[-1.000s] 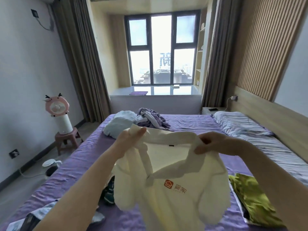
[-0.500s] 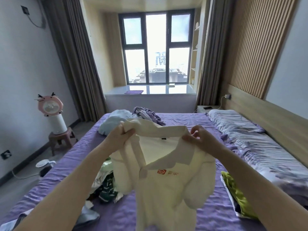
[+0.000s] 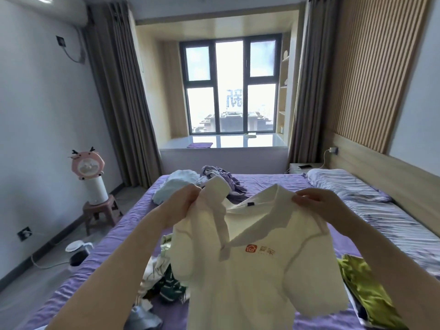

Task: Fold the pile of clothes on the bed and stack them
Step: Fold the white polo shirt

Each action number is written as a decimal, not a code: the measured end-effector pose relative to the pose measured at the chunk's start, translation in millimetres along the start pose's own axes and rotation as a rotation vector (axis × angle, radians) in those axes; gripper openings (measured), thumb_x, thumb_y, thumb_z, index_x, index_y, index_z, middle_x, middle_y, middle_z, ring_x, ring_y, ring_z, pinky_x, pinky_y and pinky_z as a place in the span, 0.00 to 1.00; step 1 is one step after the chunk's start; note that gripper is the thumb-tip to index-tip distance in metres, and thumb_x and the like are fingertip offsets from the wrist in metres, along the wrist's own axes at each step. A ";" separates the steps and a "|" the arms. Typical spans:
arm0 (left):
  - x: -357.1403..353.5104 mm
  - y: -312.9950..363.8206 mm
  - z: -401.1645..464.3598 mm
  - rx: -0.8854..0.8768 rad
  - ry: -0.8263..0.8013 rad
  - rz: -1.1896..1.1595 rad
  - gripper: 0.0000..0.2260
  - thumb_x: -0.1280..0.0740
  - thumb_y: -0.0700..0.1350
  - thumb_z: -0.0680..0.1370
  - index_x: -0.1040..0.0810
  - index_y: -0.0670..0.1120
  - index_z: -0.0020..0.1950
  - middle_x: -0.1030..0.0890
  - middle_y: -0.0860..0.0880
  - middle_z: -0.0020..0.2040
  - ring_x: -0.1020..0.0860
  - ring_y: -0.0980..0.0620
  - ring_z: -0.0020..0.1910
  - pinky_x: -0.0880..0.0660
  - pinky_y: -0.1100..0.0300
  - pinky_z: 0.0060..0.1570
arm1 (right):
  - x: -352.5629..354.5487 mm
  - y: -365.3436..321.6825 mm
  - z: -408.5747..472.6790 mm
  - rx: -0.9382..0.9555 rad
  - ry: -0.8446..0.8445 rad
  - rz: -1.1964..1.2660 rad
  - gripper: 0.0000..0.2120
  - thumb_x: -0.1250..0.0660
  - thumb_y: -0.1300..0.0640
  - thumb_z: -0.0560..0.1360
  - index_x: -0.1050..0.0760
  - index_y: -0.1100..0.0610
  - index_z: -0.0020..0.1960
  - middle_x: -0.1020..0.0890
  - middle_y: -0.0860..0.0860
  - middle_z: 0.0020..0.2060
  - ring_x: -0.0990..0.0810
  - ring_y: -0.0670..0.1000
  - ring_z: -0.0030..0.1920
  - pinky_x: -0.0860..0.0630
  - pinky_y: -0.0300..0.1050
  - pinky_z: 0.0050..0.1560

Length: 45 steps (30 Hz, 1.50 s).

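A cream polo shirt [image 3: 257,277] with a small orange logo hangs in the air in front of me, above the purple bed [image 3: 123,236]. My left hand [image 3: 184,202] grips its left shoulder by the collar. My right hand [image 3: 316,203] pinches the right shoulder. The shirt's front faces me and its hem drops out of view at the bottom. Behind it on the left lies a loose pile of clothes [image 3: 159,279], green, white and grey. A green garment [image 3: 366,289] lies on the bed to the right.
More crumpled clothes, a light blue piece [image 3: 173,186] and a purple-grey one [image 3: 221,177], lie at the bed's far end. Pillows [image 3: 342,184] line the right side by the wooden headboard. A pink fan on a stool [image 3: 91,179] and a kettle [image 3: 78,252] stand on the floor at left.
My head has tipped up, so more of the room shows. My hands have moved a little further apart and spread the shirt's shoulders, and the collar has opened.
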State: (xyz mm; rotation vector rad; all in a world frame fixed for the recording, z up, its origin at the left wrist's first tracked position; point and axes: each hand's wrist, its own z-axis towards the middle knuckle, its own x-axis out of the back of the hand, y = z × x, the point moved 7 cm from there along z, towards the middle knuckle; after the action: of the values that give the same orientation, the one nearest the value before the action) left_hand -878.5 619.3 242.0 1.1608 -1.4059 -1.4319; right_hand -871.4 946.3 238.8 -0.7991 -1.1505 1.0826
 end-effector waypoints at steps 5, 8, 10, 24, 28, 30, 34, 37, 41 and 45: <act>15.3 2.5 -21.2 -0.095 -0.013 0.055 0.09 0.37 0.32 0.76 0.21 0.35 0.55 0.18 0.40 0.45 0.20 0.47 0.42 0.21 0.59 0.43 | -3.9 -33.6 -14.9 0.055 0.108 0.090 0.08 0.28 0.60 0.71 0.16 0.48 0.39 0.15 0.44 0.39 0.19 0.42 0.41 0.26 0.38 0.47; 17.9 -4.1 -29.1 -0.050 -0.034 -0.013 0.16 0.33 0.33 0.73 0.24 0.37 0.61 0.20 0.37 0.49 0.20 0.45 0.43 0.20 0.57 0.44 | -14.5 -44.9 -25.2 0.076 0.129 0.021 0.10 0.32 0.57 0.75 0.18 0.45 0.39 0.18 0.41 0.35 0.22 0.38 0.35 0.28 0.38 0.41; 15.5 -9.0 -36.1 -0.014 -0.087 0.001 0.16 0.33 0.35 0.73 0.23 0.38 0.61 0.19 0.38 0.50 0.20 0.46 0.42 0.20 0.56 0.46 | -20.9 -46.4 -34.4 0.075 0.146 -0.031 0.10 0.35 0.55 0.77 0.20 0.42 0.40 0.19 0.44 0.35 0.22 0.42 0.35 0.29 0.40 0.38; -9.5 -15.1 -88.2 -0.138 -0.276 0.443 0.20 0.22 0.46 0.66 0.21 0.52 0.56 0.22 0.53 0.45 0.24 0.60 0.39 0.25 0.65 0.41 | -9.2 -41.3 -102.9 -0.006 0.317 -0.160 0.07 0.34 0.54 0.76 0.22 0.44 0.41 0.19 0.46 0.40 0.23 0.45 0.38 0.29 0.40 0.37; -7.3 -16.5 -96.2 -0.181 -0.296 0.704 0.19 0.22 0.44 0.67 0.21 0.50 0.55 0.25 0.57 0.41 0.31 0.59 0.35 0.31 0.68 0.39 | -8.0 -44.1 -116.4 -0.004 0.305 -0.143 0.06 0.32 0.55 0.75 0.20 0.46 0.40 0.18 0.47 0.39 0.22 0.44 0.37 0.28 0.38 0.37; -8.3 -16.1 -96.5 -0.259 -0.260 0.781 0.13 0.22 0.43 0.68 0.20 0.46 0.49 0.28 0.57 0.35 0.34 0.56 0.34 0.35 0.64 0.36 | -8.3 -45.9 -120.4 -0.017 0.272 -0.136 0.04 0.31 0.55 0.74 0.19 0.48 0.42 0.18 0.47 0.40 0.22 0.44 0.37 0.28 0.36 0.37; -2.1 -15.7 -96.8 -0.342 -0.181 0.655 0.02 0.25 0.45 0.71 0.16 0.47 0.42 0.22 0.55 0.31 0.30 0.58 0.32 0.32 0.65 0.34 | -10.0 -49.2 -127.4 -0.054 0.159 -0.100 0.06 0.29 0.52 0.72 0.17 0.54 0.44 0.18 0.51 0.39 0.20 0.46 0.37 0.26 0.36 0.35; 2.5 -19.9 -99.8 -0.263 -0.171 0.471 0.05 0.26 0.52 0.70 0.14 0.52 0.43 0.19 0.54 0.34 0.26 0.59 0.32 0.29 0.68 0.33 | -11.3 -49.8 -130.6 -0.085 0.091 -0.064 0.06 0.30 0.54 0.73 0.18 0.56 0.44 0.18 0.52 0.38 0.20 0.49 0.37 0.25 0.37 0.35; 1.9 -24.2 -93.9 -0.179 -0.191 0.281 0.15 0.25 0.57 0.66 0.14 0.48 0.45 0.19 0.51 0.36 0.23 0.56 0.33 0.26 0.66 0.34 | -9.6 -46.1 -126.3 -0.110 0.044 -0.057 0.07 0.30 0.52 0.72 0.19 0.55 0.45 0.18 0.54 0.40 0.21 0.51 0.40 0.25 0.45 0.41; -2.9 -39.3 -71.2 -0.208 -0.065 0.481 0.09 0.30 0.52 0.75 0.18 0.51 0.36 0.26 0.55 0.28 0.31 0.57 0.29 0.34 0.64 0.31 | -10.2 -26.7 -111.5 -0.118 0.039 -0.136 0.06 0.30 0.51 0.72 0.19 0.53 0.45 0.18 0.52 0.40 0.20 0.51 0.40 0.24 0.44 0.41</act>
State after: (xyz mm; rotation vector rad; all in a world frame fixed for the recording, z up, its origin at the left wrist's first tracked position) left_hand -806.9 605.9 205.8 0.5946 -1.4210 -1.2384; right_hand -757.3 932.1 232.4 -0.8182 -1.2262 0.8895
